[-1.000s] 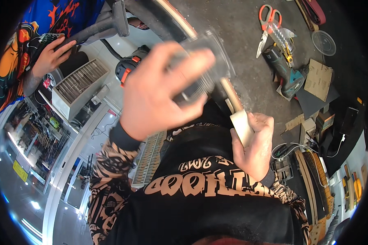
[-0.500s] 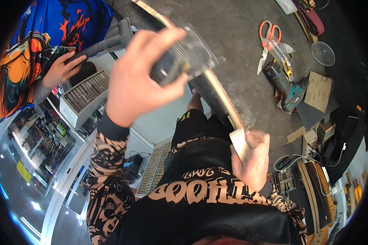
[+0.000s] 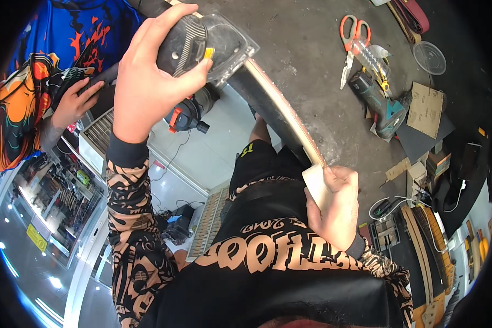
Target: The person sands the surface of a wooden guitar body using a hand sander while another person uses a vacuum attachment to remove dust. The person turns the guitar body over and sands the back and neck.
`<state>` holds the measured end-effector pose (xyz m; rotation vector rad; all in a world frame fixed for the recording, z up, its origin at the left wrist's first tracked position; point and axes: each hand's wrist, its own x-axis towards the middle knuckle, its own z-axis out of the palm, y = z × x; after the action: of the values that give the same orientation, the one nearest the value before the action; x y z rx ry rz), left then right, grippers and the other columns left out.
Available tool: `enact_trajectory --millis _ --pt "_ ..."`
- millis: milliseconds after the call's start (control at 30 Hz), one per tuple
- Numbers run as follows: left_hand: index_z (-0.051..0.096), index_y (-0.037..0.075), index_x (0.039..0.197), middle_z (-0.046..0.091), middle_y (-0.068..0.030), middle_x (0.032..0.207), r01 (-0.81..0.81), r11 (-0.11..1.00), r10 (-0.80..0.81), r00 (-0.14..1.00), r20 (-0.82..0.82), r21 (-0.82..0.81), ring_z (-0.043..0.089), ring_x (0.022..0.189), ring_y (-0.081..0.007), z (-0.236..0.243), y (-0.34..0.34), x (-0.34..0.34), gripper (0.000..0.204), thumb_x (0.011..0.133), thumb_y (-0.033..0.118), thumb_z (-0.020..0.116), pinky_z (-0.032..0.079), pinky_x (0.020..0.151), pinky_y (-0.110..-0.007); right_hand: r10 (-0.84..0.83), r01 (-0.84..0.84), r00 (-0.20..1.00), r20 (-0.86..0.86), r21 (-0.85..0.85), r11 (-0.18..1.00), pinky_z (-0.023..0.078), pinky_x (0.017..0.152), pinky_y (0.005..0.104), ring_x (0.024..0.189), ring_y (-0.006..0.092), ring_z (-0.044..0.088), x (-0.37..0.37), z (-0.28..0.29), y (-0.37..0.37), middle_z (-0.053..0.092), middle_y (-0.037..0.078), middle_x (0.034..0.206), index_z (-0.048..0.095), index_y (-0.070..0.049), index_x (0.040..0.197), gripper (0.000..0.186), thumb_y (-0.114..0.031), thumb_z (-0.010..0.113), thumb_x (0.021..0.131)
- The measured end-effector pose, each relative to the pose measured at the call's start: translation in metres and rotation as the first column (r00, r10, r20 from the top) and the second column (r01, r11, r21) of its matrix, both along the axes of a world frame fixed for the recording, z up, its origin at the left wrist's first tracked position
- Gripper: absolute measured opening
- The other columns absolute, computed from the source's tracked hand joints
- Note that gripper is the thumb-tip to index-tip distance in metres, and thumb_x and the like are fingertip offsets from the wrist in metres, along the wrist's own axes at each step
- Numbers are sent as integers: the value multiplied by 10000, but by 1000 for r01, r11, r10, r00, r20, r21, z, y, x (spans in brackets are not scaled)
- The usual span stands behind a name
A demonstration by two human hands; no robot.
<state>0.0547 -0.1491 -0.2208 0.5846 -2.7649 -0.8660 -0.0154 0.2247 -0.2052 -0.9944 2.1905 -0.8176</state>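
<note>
My left hand (image 3: 143,88) grips a dark handheld power tool (image 3: 181,46) with a clear plastic base (image 3: 232,46) on the upper part of a long, pale wooden piece (image 3: 273,87), which has a reddish edge and looks like an instrument neck. The piece lies slanted along the edge of the dark worktop (image 3: 300,38). My right hand (image 3: 338,210) is closed around its wider, cream-coloured lower end (image 3: 317,183). Beside the upper left, a co-worker's hand (image 3: 71,112) holds a dark tube-like thing, partly hidden behind my hand.
Orange-handled scissors (image 3: 355,30), a clear bottle (image 3: 369,57), a cordless tool (image 3: 382,109), sandpaper sheets (image 3: 423,109) and a clear lid (image 3: 429,57) lie to the right. An orange-and-black machine (image 3: 183,117) stands below left. A co-worker in blue clothing (image 3: 60,33) is at upper left.
My left hand has moved the tool up and left along the wooden piece, exposing more of it. My right hand moved down, then slightly up, still holding the lower end.
</note>
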Motion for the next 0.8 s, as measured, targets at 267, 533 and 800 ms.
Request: enact_trajectory --millis 267,533,800 --pt "711 158 1401 732 -120 1223 -57 998 58 997 -52 33 740 1080 -294 -6 12 9 674 748 133 876 580 984 -380 1 -1 1000 -10 -16 1000 563 943 508 1144 466 640 -1 1 -3 577 262 1256 519 51 1427 750 112 810 738" --pt "714 147 1406 702 -139 1289 71 988 -98 975 198 139 724 1083 -358 25 88 19 746 684 138 902 622 894 -427 1 -1 1000 11 2 1000 564 947 503 1173 461 633 0 2 -1 569 235 1287 511 7 1459 786 98 824 743" --pt "677 84 1424 718 -137 1229 -40 997 42 999 -22 73 710 1116 -272 9 15 -3 677 771 109 852 538 1023 -353 16 -15 999 -39 7 1000 557 903 452 1069 408 651 -1 5 -4 582 243 1253 502 23 1438 699 47 855 835"
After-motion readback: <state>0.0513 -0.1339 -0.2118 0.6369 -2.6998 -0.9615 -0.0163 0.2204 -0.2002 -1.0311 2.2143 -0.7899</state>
